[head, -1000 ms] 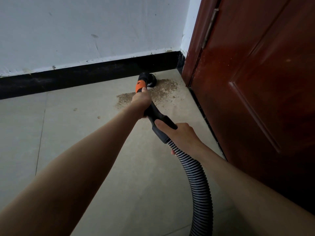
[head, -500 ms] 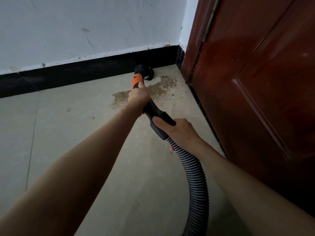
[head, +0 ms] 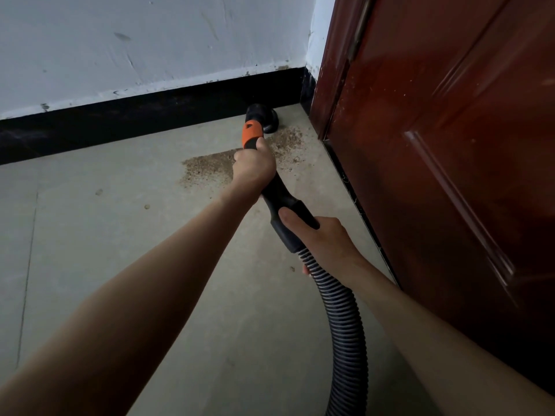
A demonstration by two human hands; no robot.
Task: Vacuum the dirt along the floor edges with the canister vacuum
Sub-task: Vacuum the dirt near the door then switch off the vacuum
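My left hand and right hand both grip the wand. The nozzle sits at the skirting (seemingly touching) — most of the dirt remains.

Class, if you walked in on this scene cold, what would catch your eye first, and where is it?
The orange-collared vacuum nozzle, gripped by the left hand, reaches into the corner by the black skirting. Brown dirt spreads on the floor beside it. The right hand holds the hose cuff near the red-brown door.

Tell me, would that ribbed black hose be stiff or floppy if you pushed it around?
Probably bendy: the ribbed hose curves from the right hand down out of view. The ribs likely stop it kinking. It looks light enough, since the hand carries it while the left hand steers.
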